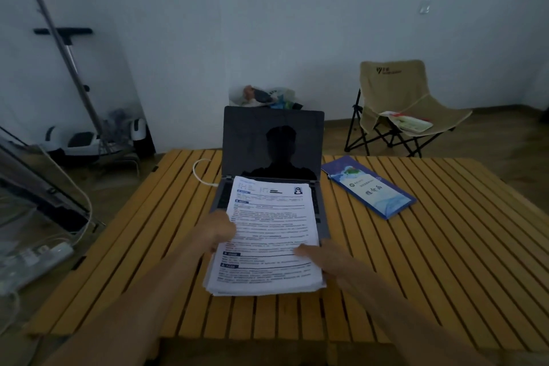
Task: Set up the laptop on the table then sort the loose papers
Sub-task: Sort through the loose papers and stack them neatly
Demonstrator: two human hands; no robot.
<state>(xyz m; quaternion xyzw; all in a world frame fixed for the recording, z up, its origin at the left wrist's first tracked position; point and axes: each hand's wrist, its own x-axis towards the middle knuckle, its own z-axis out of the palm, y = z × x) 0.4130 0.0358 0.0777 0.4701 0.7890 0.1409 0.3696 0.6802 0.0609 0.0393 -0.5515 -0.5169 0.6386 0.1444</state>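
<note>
On the slatted wooden worktop [416,246], from the head view: open laptop [273,145] upright at the middle, screen dark, a white cable [199,171] looped at its left hinge side. Stack of printed papers [267,235] lying partly over the laptop keyboard, near end reaching toward the worktop's front. Left hand [218,230] at the stack's left edge, fingers curled onto it, gripping the sheets. Right hand [319,255] at the stack's right edge, thumb laid across the top page, fingers beneath out of sight, likewise holding the stack. To the right of the laptop, apart from it: a blue folder [368,187] lying flat at an angle. Beyond the worktop: a beige folding chair [398,98] with some papers on its seat, against the wall. On the floor at left: a white scooter-like device [80,137].
</note>
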